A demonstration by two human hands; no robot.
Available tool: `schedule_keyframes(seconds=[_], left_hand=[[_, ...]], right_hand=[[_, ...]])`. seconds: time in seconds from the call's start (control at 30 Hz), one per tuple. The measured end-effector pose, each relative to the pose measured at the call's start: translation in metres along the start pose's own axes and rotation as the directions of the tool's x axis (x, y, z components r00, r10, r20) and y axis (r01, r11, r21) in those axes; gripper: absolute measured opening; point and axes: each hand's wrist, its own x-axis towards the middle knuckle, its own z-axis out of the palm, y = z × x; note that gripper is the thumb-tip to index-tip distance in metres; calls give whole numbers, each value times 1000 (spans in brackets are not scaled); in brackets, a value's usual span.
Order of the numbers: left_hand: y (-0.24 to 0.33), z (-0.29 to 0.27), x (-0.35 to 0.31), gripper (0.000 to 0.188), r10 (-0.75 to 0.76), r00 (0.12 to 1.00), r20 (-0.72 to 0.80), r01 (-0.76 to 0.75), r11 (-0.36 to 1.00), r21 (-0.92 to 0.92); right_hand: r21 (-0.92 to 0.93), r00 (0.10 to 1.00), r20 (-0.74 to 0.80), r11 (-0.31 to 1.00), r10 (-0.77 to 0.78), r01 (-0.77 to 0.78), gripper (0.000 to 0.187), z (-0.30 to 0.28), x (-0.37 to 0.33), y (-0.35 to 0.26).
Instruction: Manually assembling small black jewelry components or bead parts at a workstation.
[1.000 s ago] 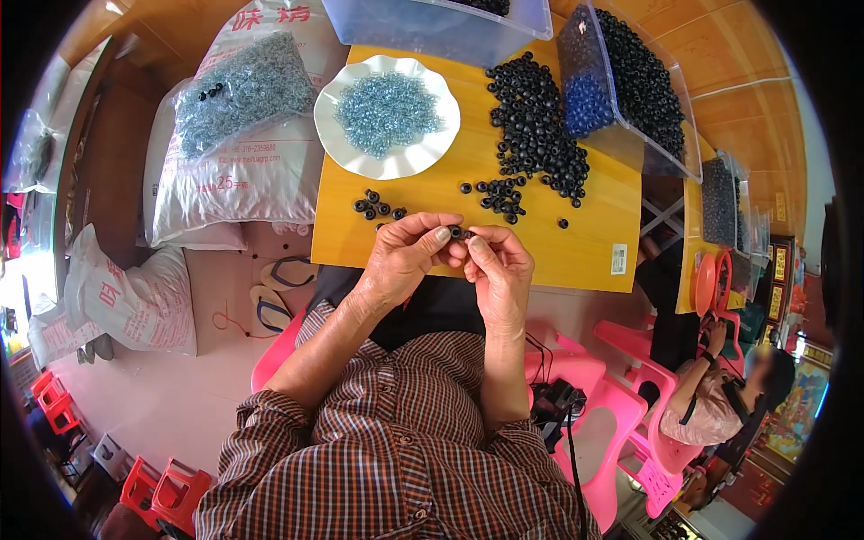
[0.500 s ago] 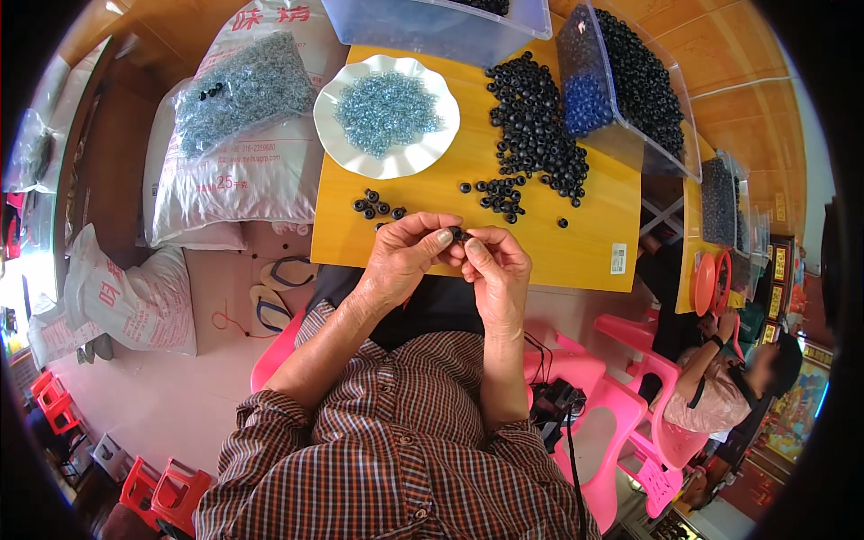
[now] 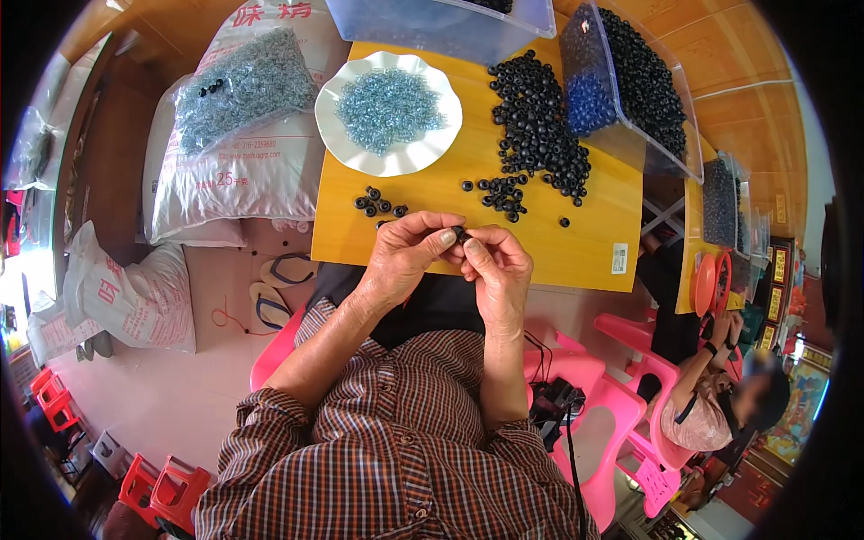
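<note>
Between both hands, at the table's near edge, is a small black round piece (image 3: 460, 235). My left hand (image 3: 407, 256) pinches it with thumb and forefinger; my right hand (image 3: 498, 270) grips it from the other side, its fingers curled. Fingertips cover most of the piece, so its details cannot be made out. Beyond my left hand lie several black round pieces with pale centres (image 3: 369, 202). A larger heap of them (image 3: 540, 126) spreads over the table farther right. A white wavy-rimmed plate (image 3: 329, 121) bears many small clear bluish pieces (image 3: 389, 110).
The yellow table (image 3: 576, 256) carries a clear bin of black pieces (image 3: 648, 90) at the right and another plastic bin (image 3: 441, 36) behind. A bag of clear pieces (image 3: 243, 94) rests on white sacks (image 3: 211, 193). Another person (image 3: 706, 405) sits at the right near pink chairs (image 3: 603, 432).
My hands stay together on the black piece, almost unmoved. At the right, the other person's arms and head have shifted slightly.
</note>
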Motion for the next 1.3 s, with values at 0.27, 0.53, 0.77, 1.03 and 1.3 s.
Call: schedule_keyframes(seconds=[0.27,0.53,0.77,1.03,1.3], left_hand=[[-1,-1,1,23,-9,1000,7,10,999,-44],[6,-1,2,26,-94,995,21,96,955,-280],[3,-3,2,26,-105,994,26,107,927,-360],[-4,-6,1,29,9,1000,24,-3,971,-239],[-2,-3,2,27,66,997,38,-62,993,-96]], right_hand=[[-30,1000,-11,999,10,-11,11,1,1,-1],[73,997,-71,997,30,-24,12,2,-1,-4],[38,998,-57,999,-17,19,12,5,-2,-6],[37,998,-62,999,-15,17,11,4,-1,-5],[34,999,-45,999,-17,19,12,6,-3,-7]])
